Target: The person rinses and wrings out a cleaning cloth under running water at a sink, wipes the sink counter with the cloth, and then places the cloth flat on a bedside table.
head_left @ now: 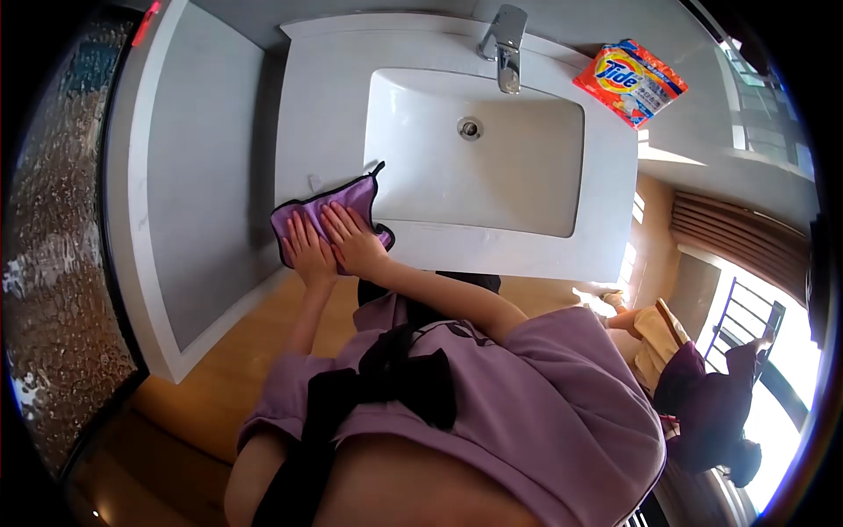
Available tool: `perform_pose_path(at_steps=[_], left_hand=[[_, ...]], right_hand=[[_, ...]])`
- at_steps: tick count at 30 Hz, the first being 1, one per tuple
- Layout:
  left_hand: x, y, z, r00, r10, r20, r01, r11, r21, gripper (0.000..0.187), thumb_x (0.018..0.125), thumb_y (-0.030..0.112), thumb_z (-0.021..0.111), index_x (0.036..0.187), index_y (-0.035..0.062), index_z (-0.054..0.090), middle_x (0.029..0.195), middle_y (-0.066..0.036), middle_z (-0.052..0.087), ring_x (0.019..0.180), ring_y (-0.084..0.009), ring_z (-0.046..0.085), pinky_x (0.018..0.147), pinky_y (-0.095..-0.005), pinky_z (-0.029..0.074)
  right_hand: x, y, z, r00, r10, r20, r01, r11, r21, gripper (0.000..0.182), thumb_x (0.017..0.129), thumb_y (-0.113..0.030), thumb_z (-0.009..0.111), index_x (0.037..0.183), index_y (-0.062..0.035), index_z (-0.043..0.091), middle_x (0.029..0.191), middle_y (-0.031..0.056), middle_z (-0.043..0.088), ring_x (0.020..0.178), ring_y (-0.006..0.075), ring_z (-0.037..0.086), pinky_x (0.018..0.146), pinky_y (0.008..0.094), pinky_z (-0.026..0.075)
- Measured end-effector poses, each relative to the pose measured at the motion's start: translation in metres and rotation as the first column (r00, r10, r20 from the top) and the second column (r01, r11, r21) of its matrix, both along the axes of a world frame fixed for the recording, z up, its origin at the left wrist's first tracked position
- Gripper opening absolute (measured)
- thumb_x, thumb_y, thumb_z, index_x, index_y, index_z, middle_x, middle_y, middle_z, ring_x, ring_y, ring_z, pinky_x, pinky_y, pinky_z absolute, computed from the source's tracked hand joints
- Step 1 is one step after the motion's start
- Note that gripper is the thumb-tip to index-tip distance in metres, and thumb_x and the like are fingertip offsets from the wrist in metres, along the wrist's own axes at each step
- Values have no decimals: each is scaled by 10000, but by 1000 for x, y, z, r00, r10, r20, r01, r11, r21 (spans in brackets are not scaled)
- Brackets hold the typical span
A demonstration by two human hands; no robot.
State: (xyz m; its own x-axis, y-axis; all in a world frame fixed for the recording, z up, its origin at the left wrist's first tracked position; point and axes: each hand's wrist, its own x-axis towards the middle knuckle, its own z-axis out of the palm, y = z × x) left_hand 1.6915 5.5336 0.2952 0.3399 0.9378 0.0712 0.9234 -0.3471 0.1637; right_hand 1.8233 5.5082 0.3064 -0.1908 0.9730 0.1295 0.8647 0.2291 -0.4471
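Note:
A purple cloth with black edging lies spread over the front left corner of the white washbasin counter. My left hand presses flat on it, fingers stretched out. Right beside it, my right hand also rests flat on the cloth, with its fingers extended. One corner of the cloth, with a black loop, reaches the left rim of the sink. The cloth's near edge is partly hidden beneath my hands.
A chrome faucet stands behind the sink, above the drain. An orange Tide packet lies at the back right corner. A grey side wall rises left of the counter. Another person is by the window at right.

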Motion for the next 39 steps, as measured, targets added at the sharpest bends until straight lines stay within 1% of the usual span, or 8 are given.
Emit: perform_pose_path(at_steps=[3,8,13,19,21,27,34,39], left_hand=[[26,-27,2,999,-29,25,29,1000,0,579,847,319,296,1329,-3,283,1410,-155,232,1324,-298,164,1058,-468,90],[125,-77,17,964,-265,18,265,963,-55,569,832,251,366,1321,-26,281,1406,-193,215,1322,-321,158,1056,-473,96],[242,-131,17,780,-617,102,625,764,-160,604,837,293,400,1326,-36,263,1412,-194,196,1329,-311,137,1061,-470,93],[366,-206,5,510,-832,219,857,513,-46,585,849,315,388,1311,-30,297,1399,-189,229,1326,-295,147,1069,-444,85],[390,-219,8,437,-871,223,892,451,13,580,846,318,392,1312,-18,304,1396,-168,245,1328,-274,147,1073,-429,75],[390,-218,9,420,-845,332,901,433,-37,586,834,283,448,1312,-18,291,1403,-166,225,1327,-269,149,1073,-429,83],[429,-182,10,554,-802,222,823,568,0,590,847,309,405,1314,-30,284,1402,-185,219,1323,-288,152,1072,-437,86],[490,-132,-7,585,-778,229,777,618,118,598,838,312,418,1308,-36,291,1390,-201,237,1316,-304,169,1068,-452,96]], right_hand=[[28,-28,7,1000,7,-29,-7,1000,-18,569,814,-267,441,1299,12,334,1390,143,275,1306,266,213,1054,398,169],[128,-102,12,997,-73,9,73,994,-78,564,820,-266,440,1294,20,333,1382,142,293,1303,250,231,1060,390,162],[231,-200,20,939,-287,191,319,933,-168,548,837,-279,423,1288,22,341,1371,148,307,1296,244,247,1065,382,166],[323,-312,9,765,-570,299,627,765,-144,566,817,-235,460,1297,24,307,1373,162,289,1304,284,219,1062,405,163],[343,-331,7,741,-631,230,664,738,-119,575,817,-200,435,1315,31,266,1384,173,257,1310,307,189,1063,417,146],[333,-326,3,605,-795,-28,791,605,-92,489,872,-183,331,1336,-37,286,1412,121,235,1327,283,152,1064,434,107],[361,-275,3,542,-812,216,828,560,31,499,854,-186,377,1331,-55,306,1389,104,291,1300,258,232,1052,395,176],[418,-221,-14,502,-839,211,833,535,142,502,857,-220,359,1328,-53,309,1378,102,314,1292,246,254,1053,395,183]])
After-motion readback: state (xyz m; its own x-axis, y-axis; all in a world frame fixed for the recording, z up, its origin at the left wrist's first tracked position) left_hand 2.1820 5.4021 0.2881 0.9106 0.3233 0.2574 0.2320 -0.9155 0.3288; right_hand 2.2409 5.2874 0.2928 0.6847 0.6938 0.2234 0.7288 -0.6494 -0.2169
